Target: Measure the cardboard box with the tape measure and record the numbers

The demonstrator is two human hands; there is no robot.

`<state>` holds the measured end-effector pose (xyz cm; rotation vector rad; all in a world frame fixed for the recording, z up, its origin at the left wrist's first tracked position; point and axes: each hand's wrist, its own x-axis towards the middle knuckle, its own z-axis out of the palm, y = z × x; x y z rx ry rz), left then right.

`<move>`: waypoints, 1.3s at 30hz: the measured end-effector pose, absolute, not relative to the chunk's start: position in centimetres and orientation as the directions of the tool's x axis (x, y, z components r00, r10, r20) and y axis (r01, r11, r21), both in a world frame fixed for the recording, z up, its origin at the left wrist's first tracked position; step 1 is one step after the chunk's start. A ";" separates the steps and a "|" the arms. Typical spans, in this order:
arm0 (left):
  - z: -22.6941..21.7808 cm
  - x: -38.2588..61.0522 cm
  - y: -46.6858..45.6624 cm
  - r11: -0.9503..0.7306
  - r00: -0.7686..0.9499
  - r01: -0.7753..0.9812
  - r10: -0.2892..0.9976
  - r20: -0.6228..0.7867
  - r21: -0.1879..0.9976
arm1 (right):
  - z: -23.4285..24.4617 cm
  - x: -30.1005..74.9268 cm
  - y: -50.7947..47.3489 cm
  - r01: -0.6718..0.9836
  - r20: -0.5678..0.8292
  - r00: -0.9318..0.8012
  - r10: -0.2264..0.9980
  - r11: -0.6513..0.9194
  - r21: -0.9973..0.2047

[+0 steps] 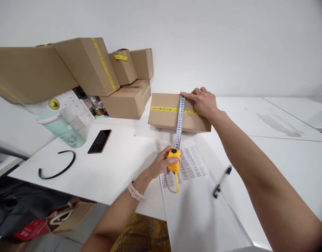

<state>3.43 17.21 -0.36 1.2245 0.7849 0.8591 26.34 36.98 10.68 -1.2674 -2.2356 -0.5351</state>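
My left hand (163, 161) is closed around the yellow case of a tape measure (174, 166), with a yellow strap hanging below it. Its silver blade (179, 120) runs out across the top of a taped cardboard box (163, 117) to the box's far edge. There my right hand (204, 101) pins the blade's end with the index finger, the other fingers bent over the box's right side; the thumb is hidden. Beneath the case lies a printed sheet (203, 217) with columns of small text. A pen (222, 182) rests on the right part of the paper.
Several cardboard boxes (126, 101) are stacked at the back left against the wall. A mint tumbler (63, 129), a phone (99, 141) and a black curved band (71, 162) occupy the table's left side. Below the left edge sits a paper bag (71, 217).
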 end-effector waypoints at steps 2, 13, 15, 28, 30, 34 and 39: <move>-0.1 3.7 17.1 0.148 0.460 -0.110 0.884 -0.082 0.983 | 10.6 26.4 37.2 0.872 0.604 -0.430 0.671 0.483 0.084; -0.9 3.2 17.3 0.256 0.567 -0.112 0.810 -0.149 0.960 | 10.2 26.3 37.1 0.878 0.622 -0.398 0.674 0.477 0.045; -0.9 2.7 17.4 0.255 0.570 -0.112 0.808 -0.148 0.960 | 10.3 26.2 37.1 0.881 0.630 -0.389 0.673 0.471 0.041; -0.5 1.2 16.9 0.284 0.566 -0.048 0.797 -0.208 0.958 | 10.4 26.1 36.5 0.870 0.640 -0.379 0.669 0.493 -0.001; -0.6 1.2 16.9 0.285 0.561 -0.053 0.802 -0.208 0.957 | 10.4 26.1 36.5 0.869 0.636 -0.376 0.674 0.494 -0.010; -0.7 1.2 16.9 0.287 0.549 -0.051 0.808 -0.213 0.957 | 10.4 26.1 36.5 0.869 0.621 -0.377 0.688 0.494 -0.020; -0.8 1.1 17.0 0.256 0.585 -0.084 0.795 -0.160 0.963 | 10.7 25.7 35.4 0.897 0.623 -0.319 0.714 0.440 -0.046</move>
